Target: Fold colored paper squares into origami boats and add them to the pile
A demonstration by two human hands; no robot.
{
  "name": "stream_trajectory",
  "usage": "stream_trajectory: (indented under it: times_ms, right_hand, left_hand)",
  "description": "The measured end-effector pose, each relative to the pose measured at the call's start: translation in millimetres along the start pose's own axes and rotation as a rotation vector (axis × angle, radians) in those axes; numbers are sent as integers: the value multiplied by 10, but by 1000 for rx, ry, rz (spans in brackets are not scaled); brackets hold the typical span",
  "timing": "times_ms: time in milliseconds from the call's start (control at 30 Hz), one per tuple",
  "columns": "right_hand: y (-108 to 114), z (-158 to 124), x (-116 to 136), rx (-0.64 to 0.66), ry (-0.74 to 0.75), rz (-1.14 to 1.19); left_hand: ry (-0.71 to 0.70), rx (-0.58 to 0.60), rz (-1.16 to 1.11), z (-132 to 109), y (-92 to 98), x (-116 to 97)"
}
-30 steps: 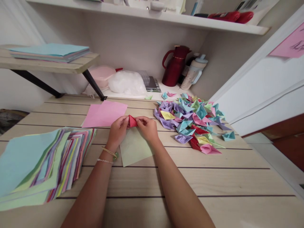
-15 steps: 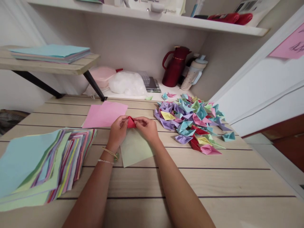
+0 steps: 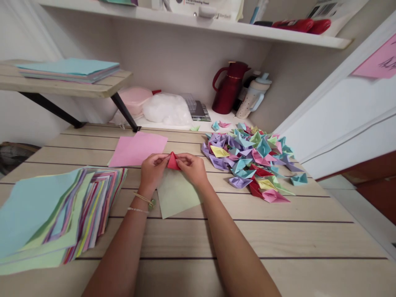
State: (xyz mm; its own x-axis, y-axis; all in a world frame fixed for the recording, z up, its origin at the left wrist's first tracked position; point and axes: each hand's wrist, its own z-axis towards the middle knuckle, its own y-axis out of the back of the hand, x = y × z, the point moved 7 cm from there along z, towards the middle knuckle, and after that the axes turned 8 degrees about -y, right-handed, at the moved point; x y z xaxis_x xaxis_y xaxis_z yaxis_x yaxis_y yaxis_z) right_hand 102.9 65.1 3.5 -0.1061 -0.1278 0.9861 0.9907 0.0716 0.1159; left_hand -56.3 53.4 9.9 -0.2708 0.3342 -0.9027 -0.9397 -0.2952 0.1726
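Observation:
A small piece of folded red paper point(image 3: 173, 161) is held between my two hands, its peak pointing up and away from me. My left hand point(image 3: 152, 171) pinches its left side with thumb and fingers. On the opposite side, my right hand point(image 3: 193, 168) grips it the same way. Beneath them a pale green paper sheet point(image 3: 177, 198) lies flat on the table, partly covered by the hands. Pink paper sheets point(image 3: 139, 148) lie just beyond my left hand. To the right of my right hand spreads a heap of folded paper boats point(image 3: 244, 159) in several colours.
A fanned stack of coloured paper point(image 3: 40, 206) covers the table's left side. Behind it stands a small wooden shelf point(image 3: 120, 82) on black legs, bearing more paper point(image 3: 71, 66). At the back are a dark red jug point(image 3: 227, 90), a bottle point(image 3: 252, 97) and a white plastic bag point(image 3: 167, 108).
The folded red paper has been turned slightly between my fingers and shows a taller, narrower peak. Both hands stay in nearly the same place. The camera view has shifted a little.

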Motion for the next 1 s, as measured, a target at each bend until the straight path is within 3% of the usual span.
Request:
stream_trajectory:
  times_ms: [167, 333, 567, 700, 833, 1000]
  right_hand:
    - [22, -19, 43, -48, 19, -89]
    - [43, -34, 75, -123, 37, -230]
    - [102, -34, 76, -202, 29, -169]
    - [71, -9, 47, -133, 18, -100]
    - [20, 19, -15, -37, 6, -63]
    - [17, 21, -16, -16, 33, -15]
  left_hand:
    - [-2, 109, -22, -24, -92, -98]
    - [-68, 85, 55, -41, -83, -188]
    - [-115, 105, 7, -40, -116, -150]
    - [-120, 96, 59, -28, -97, -162]
    - [-42, 81, -3, -21, -80, -125]
    - [64, 113, -74, -35, -126, -49]
